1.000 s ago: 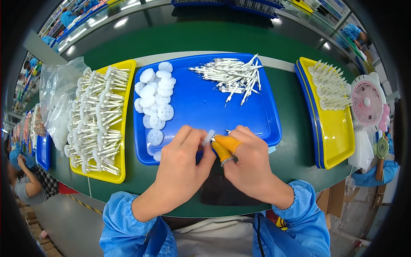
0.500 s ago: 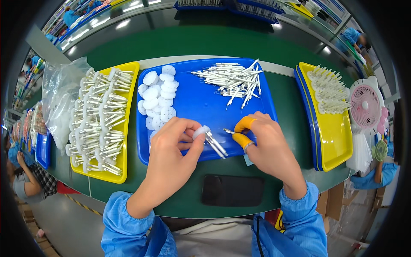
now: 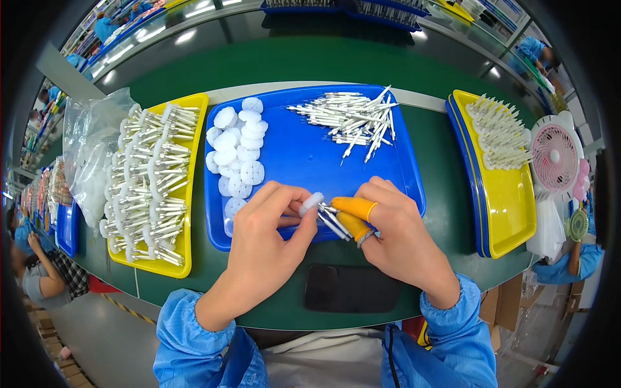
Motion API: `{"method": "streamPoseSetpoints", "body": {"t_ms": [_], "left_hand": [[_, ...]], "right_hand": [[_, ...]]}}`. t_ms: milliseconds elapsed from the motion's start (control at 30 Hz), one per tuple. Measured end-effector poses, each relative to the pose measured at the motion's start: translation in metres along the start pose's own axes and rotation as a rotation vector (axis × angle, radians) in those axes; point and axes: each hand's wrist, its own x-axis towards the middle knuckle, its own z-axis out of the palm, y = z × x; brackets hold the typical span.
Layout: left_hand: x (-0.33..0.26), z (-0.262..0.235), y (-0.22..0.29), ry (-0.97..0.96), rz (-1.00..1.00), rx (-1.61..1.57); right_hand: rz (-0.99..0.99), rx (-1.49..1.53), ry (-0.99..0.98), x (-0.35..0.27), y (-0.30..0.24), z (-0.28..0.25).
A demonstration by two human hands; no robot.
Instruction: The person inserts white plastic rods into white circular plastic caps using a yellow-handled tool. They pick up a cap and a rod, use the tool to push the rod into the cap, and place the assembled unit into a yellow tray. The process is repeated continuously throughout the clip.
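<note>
Over the near part of a blue tray (image 3: 304, 169), my left hand (image 3: 266, 231) pinches a white round plastic disc (image 3: 312, 204) between thumb and fingers. Thin white rods (image 3: 336, 226) stick out of the disc toward the lower right. My right hand (image 3: 402, 236), with yellow finger cots on thumb and forefinger, grips a thin white rod whose end meets the disc; the fingertips hide most of it. Loose white discs (image 3: 238, 155) are heaped along the tray's left side. A pile of thin white rods (image 3: 352, 119) lies at its far right.
To the left stands a yellow tray (image 3: 187, 223) full of discs fitted with rods, beside a clear plastic bag (image 3: 97, 149). Stacked trays (image 3: 508, 210) with more pieces and a pink fan (image 3: 555, 157) are at right. A black phone (image 3: 351, 288) lies near the front edge.
My right hand has moved left, bringing its rod from a gap away up to the disc. My left hand has stayed nearly in place, still holding the disc.
</note>
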Motion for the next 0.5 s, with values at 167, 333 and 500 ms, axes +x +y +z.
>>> {"method": "streamPoseSetpoints", "body": {"t_ms": [167,333,500], "left_hand": [[-0.001,-0.002,0.0,-0.033,-0.082,0.007],[-0.002,0.005,-0.002,0.0,0.005,0.008],[-0.002,0.005,-0.001,0.013,0.058,0.043]], "right_hand": [[-0.013,-0.072,0.021,0.002,-0.002,0.0],[-0.005,-0.037,0.033,0.0,-0.008,0.014],[0.003,0.029,0.124,-0.002,-0.014,0.02]]}}
